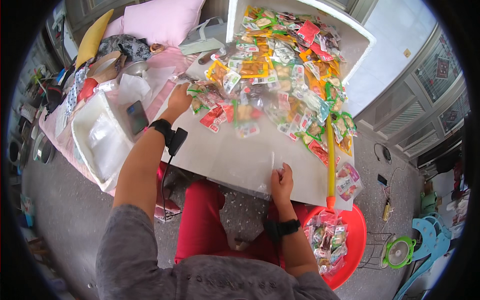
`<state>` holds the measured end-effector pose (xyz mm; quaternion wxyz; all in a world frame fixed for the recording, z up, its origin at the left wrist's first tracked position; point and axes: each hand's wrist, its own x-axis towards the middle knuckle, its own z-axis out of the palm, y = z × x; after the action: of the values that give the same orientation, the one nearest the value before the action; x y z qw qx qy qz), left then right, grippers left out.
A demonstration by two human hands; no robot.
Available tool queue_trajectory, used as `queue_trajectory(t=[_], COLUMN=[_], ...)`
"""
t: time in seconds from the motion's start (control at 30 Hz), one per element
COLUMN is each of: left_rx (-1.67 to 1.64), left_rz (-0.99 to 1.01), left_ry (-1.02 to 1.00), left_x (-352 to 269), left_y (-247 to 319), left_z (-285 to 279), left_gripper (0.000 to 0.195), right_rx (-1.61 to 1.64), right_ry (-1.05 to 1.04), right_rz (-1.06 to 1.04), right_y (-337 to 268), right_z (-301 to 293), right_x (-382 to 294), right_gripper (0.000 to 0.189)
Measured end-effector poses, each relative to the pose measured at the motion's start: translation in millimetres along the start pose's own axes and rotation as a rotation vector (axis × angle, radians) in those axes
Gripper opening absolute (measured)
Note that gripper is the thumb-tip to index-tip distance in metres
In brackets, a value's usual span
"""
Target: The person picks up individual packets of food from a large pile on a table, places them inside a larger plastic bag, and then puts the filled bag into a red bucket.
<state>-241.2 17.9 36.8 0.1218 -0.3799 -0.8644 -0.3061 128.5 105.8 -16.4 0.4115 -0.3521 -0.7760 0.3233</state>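
My left hand is at the left edge of a heap of small sealed food packets, its fingertips beside green-edged and red ones; whether it grips one is hidden. My right hand is low over the table's near edge, fingers curled around what looks like a clear plastic bag. Between the hands and the heap, a blurred green-edged packet appears above the pale tabletop. Red packets lie close to my left hand.
A white foam box lies tipped behind the heap. A yellow tube runs down to a red basin of bagged packets. At left are another foam box, a phone and a pink-covered bed. A green fan stands right.
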Motion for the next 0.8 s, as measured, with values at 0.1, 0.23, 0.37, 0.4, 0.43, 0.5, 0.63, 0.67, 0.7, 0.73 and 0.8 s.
queue_trajectory(t=[0.1, 0.23, 0.37, 0.4, 0.43, 0.5, 0.63, 0.67, 0.7, 0.73, 0.8], left_rx=[0.096, 0.387, 0.471, 0.403, 0.399, 0.284, 0.161, 0.162, 0.165, 0.165, 0.147], left_rz=[0.067, 0.031, 0.044, 0.173, 0.181, 0.311, 0.293, 0.283, 0.269, 0.286, 0.364], left_ry=[0.059, -0.198, -0.518, -0.486, -0.494, -0.449, -0.373, -0.36, -0.344, -0.354, -0.219], left_x=[30, 47, 67, 75, 75, 72, 56, 49, 44, 39, 20], left_y=[-14, 4, -7, -45, -38, -28, -23, -20, -21, -20, -15], left_z=[15, 10, 16, 28, 31, 27, 21, 21, 20, 21, 24], left_gripper=[0.038, 0.042, 0.04, 0.034, 0.034, 0.025, 0.018, 0.016, 0.015, 0.012, 0.011], right_rx=[0.028, 0.055, 0.073, 0.085, 0.079, 0.078, 0.078, 0.079, 0.087, 0.079, 0.073], right_ry=[-0.031, -0.001, -0.014, -0.028, -0.021, -0.013, -0.014, -0.024, -0.025, -0.027, -0.024], right_rz=[0.042, -0.002, 0.001, 0.0, 0.003, 0.008, 0.026, 0.04, 0.034, 0.043, 0.048], right_y=[9, 6, 8, 5, 4, 5, 8, 7, 4, 1, 0], right_z=[-1, -4, -5, -3, -5, -5, -4, -4, -4, -3, -3], right_x=[-5, -8, -12, -12, -11, -11, -11, -11, -9, -8, -7], right_gripper=[0.03, 0.029, 0.03, 0.03, 0.03, 0.029, 0.029, 0.028, 0.028, 0.028, 0.027])
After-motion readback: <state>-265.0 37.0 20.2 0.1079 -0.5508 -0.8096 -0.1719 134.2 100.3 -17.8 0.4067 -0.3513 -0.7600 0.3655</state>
